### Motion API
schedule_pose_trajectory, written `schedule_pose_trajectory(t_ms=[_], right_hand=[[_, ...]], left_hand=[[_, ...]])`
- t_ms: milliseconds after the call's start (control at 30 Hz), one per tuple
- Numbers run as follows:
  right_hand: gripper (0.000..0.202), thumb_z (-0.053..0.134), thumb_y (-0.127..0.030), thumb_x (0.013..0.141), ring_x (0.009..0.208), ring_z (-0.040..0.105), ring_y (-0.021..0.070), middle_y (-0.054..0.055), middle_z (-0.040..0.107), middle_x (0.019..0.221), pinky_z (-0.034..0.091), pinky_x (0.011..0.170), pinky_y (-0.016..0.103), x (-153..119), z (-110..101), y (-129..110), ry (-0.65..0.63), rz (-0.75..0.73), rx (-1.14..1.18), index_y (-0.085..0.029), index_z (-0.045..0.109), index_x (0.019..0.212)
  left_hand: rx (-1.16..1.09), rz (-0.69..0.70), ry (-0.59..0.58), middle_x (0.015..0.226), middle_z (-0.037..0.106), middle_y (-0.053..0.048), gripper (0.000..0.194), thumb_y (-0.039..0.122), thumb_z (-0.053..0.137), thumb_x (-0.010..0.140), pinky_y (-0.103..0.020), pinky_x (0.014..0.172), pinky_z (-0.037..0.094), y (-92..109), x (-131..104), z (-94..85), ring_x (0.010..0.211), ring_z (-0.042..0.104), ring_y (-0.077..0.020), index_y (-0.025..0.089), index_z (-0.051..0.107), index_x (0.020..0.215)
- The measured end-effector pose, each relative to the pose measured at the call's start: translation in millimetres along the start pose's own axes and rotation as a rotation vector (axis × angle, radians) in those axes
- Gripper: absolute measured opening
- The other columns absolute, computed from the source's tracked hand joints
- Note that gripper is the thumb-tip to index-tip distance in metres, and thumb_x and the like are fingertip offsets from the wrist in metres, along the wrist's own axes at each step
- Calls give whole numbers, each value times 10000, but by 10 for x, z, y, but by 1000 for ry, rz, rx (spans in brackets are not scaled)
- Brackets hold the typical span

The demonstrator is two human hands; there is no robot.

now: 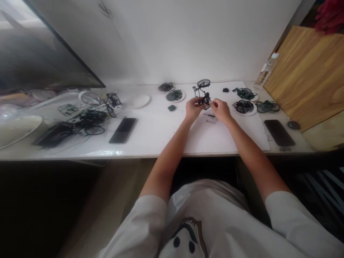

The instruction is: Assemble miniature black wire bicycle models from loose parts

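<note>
Left hand (193, 108) is pinching the near, lower part of a small black model bicycle with thin spoked wheels (199, 94); grip is closing on frame from the left. Bicycle is standing between the 2 hands, above the far half of the white counter (150, 141). Long axis is running near to far, 1 wheel (203, 83) sitting at the far end, beyond both hands. Right hand (220, 110) is sitting just right of the bicycle's near end, fingertips bunching; can't tell if that grip is pinching a tiny part. Left hand is the nearer, already touching; bicycle is lying far and right of its grip, far and left of the right one. Thin dark tool (209, 115) is lying near, below the hands; small dark green block (171, 108) is resting left.
</note>
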State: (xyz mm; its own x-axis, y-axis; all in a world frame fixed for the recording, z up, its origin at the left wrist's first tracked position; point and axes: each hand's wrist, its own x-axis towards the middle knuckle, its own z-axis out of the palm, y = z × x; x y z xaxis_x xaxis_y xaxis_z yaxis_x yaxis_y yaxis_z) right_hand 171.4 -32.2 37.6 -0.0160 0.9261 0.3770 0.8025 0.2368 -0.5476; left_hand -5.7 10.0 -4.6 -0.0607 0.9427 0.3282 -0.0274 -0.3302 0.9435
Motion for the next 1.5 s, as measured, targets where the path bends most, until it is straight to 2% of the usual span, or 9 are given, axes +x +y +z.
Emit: schedule_pose_trajectory(t_ms=[167,333,433,600,800,933,1033,1267,1500], right_hand=[[558,395,-559,1147,845,684,261,102,771,860,428,757,344,21,4,25,-64,64,7,-231,659,781],[216,642,-442,1037,951,712,266,83,804,1027,454,780,331,-3,19,11,-3,68,16,-238,710,1017],[156,665,-382,1016,938,717,262,78,805,1004,466,779,337,2,42,29,-3,63,17,-234,709,1035],[251,643,-453,1057,941,718,277,100,812,1016,463,773,352,35,71,72,-26,71,-18,-231,713,964],[500,436,-487,1149,915,717,284,121,810,966,464,798,364,33,54,52,-75,83,-31,-231,732,838],[257,667,-487,1036,921,712,277,90,806,1009,458,764,347,16,57,61,-43,80,-53,-247,755,1009],[175,714,-424,1001,893,701,255,66,801,992,438,740,331,8,61,73,-37,56,-52,-254,747,1023],[450,510,-510,1120,862,690,256,96,800,931,429,752,339,-1,14,32,-114,65,-34,-236,726,837],[152,694,-397,984,857,685,234,58,793,978,438,724,320,-2,46,50,-44,77,30,-251,717,1021]], left_hand=[[11,-8,-15,1049,834,-102,467,177,921,681,-340,821,676,-39,15,-16,854,790,-195,164,803,1133],[29,-19,0,1060,833,-112,446,151,896,705,-379,871,678,-44,23,-34,860,796,-203,157,803,1142],[37,-17,4,1059,836,-110,442,150,894,698,-370,849,678,-34,19,-24,856,797,-207,158,801,1130],[62,-17,-1,1058,835,-100,440,165,898,700,-377,845,681,-35,5,-28,858,802,-214,171,802,1129],[76,-1,-1,1029,830,-94,451,160,909,687,-391,869,683,-71,-1,-28,816,781,-193,171,805,1126],[91,-10,13,1031,829,-98,434,149,896,700,-410,894,683,-71,-4,-32,839,792,-207,173,803,1123],[108,-10,20,1042,828,-105,414,152,884,719,-420,902,678,-52,-11,-32,845,796,-215,170,804,1126],[125,-10,17,1001,829,-83,414,146,895,697,-409,898,672,-16,-29,-22,817,785,-206,180,809,1101],[140,1,22,1040,835,-100,402,154,887,715,-420,900,669,-25,-22,-18,840,792,-223,178,811,1109]])
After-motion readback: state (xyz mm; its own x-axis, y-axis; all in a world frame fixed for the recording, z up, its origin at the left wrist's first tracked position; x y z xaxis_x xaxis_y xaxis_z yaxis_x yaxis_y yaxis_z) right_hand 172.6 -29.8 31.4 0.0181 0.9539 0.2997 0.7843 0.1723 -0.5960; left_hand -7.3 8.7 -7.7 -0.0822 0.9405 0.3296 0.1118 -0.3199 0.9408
